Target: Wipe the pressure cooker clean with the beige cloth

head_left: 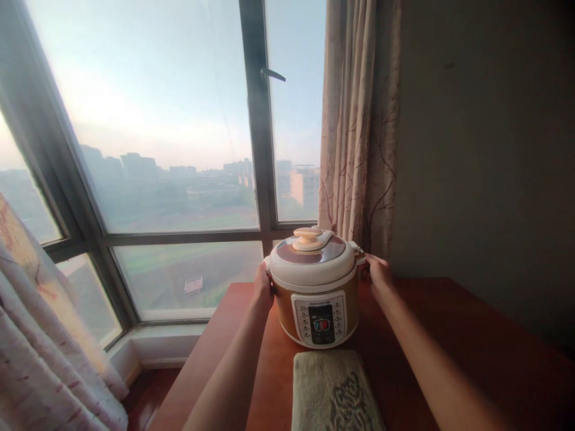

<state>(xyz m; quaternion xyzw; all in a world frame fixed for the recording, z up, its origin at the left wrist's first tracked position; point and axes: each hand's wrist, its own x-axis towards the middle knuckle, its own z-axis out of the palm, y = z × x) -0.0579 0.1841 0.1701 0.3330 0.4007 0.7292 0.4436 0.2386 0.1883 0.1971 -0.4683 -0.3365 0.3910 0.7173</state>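
1. Window (153, 203), the largest item, filling nine to twelve o'clock about the cooker as hub; hazy buildings and greenery show through the glass.
2. Wall (485, 149), dark and plain, from one to three o'clock.
3. Table (215, 353), reddish-brown, spreading from three round through six to nine o'clock.
4. Curtains, pale with branching patterns: one (345, 120) between twelve and one o'clock, the other (45, 359) between eight and nine.
5. Cooker (314, 273), cream and golden brown, lid on, upright at the hub over the table; whether its base bears on the wood I cannot tell.
6. Cloth (323, 383), folded, greenish, dark-figured, at six o'clock just before the cooker, nearest me.
7. Control panel (321, 323), on the cooker's six o'clock face, its lettering too small to read.
8. My left hand (263, 284), at nine o'clock, closed round the cooker's side handle; some fingers are hidden from me.
9. My right hand (378, 269), at three o'clock, fingers bent onto the opposite side handle, gripping it.
10. Lid knob (308, 236), cream, rising at twelve o'clock.
11. Window handle (273, 75), smallest, just short of twelve o'clock on the frame.
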